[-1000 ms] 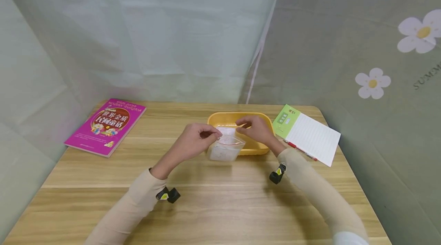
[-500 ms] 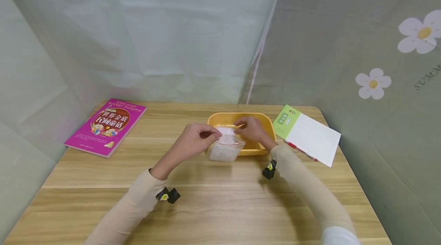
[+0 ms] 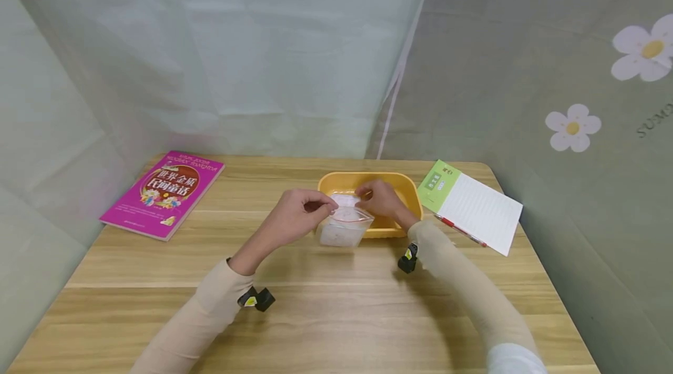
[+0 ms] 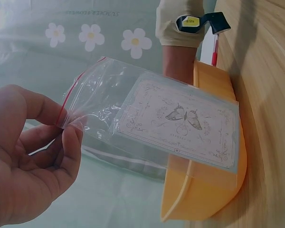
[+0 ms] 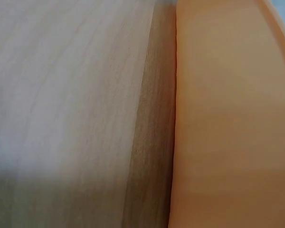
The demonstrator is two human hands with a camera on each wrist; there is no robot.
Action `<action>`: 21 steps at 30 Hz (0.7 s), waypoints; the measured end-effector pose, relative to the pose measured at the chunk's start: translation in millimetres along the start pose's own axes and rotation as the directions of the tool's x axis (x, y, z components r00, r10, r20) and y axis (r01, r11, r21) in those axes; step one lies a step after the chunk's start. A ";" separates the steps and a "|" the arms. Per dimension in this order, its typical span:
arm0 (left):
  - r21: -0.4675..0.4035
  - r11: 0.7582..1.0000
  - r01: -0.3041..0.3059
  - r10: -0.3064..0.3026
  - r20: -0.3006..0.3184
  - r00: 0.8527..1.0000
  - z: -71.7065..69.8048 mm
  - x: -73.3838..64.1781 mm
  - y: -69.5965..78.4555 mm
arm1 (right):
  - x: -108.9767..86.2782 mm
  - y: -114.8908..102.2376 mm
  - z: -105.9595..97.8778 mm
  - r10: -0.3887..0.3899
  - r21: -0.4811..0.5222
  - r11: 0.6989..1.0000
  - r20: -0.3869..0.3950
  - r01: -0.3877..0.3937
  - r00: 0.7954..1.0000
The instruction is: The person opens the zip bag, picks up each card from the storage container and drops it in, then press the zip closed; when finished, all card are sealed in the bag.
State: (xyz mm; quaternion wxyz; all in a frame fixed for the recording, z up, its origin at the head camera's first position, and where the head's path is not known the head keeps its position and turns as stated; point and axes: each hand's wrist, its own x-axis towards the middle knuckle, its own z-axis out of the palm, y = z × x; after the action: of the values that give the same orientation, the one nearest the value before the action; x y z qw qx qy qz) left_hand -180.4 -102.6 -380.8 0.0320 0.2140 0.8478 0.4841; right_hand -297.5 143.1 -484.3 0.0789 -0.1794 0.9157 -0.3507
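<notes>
My left hand (image 3: 299, 216) pinches the top corner of a clear zip bag (image 3: 344, 231) with a red seal line. Inside the bag, the left wrist view shows a pale card (image 4: 183, 121) printed with a butterfly. The bag hangs in front of a yellow plastic tray (image 3: 391, 233). My right hand (image 3: 384, 200) is over the tray with bent fingers, close to a whitish piece (image 3: 344, 200) behind the bag. Whether its fingertips hold that piece cannot be made out. The right wrist view shows only tabletop and the tray's side (image 5: 232, 118).
A purple book (image 3: 163, 196) lies on the left of the wooden table (image 3: 336, 315). On the right, beside the tray, are a lined notepad (image 3: 478, 210) with a green header and a red pen (image 3: 460, 229). Curtains enclose the table's back and sides.
My right hand has shifted slightly left and lower over the tray, nearer the whitish piece. The left hand and the zip bag have stayed almost still.
</notes>
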 end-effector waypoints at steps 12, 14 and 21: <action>0.013 1.000 -0.004 0.004 0.004 1.000 1.6 0.9 -0.8 | -1.3 -1.6 3.1 -0.029 -0.066 0.997 0.004 0.029 1.000; 0.011 1.000 -0.004 0.004 0.005 1.000 1.8 1.0 -0.9 | -1.4 -1.8 3.5 -0.023 -0.074 0.997 0.005 0.023 1.000; 0.011 1.000 0.000 0.000 0.005 1.000 2.1 0.8 -0.5 | -1.1 -3.8 3.6 -0.003 -0.075 0.997 0.017 0.004 1.000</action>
State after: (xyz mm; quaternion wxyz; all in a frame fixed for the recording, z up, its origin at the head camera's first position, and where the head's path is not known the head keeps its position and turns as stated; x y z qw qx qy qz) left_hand -180.7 -100.8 -382.2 0.0327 0.2154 0.8504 0.4790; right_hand -294.5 138.7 -484.4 0.0792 -0.1868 0.9273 -0.3147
